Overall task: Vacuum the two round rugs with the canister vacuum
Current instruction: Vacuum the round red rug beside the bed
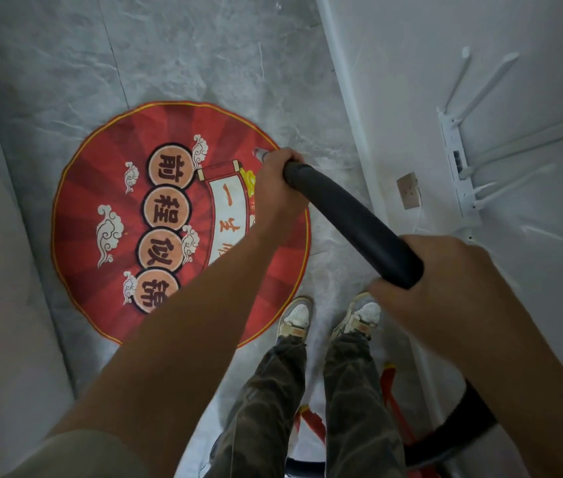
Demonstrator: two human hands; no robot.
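Currently both hands grip black wand [352, 215]: left hand [278, 188] wrapped near nozzle end, right hand [445, 281] at rear end. Nozzle over right edge of red round rug [118, 219]. Wand likely rigid, light; trailing hose [473, 426] flexible. Rug looks thin, may bunch under suction.

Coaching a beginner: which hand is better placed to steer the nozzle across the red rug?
Left, probably. The left hand grips the black hose at its front end, by the nozzle over the red rug; the right hand holds it farther back, off the rug.
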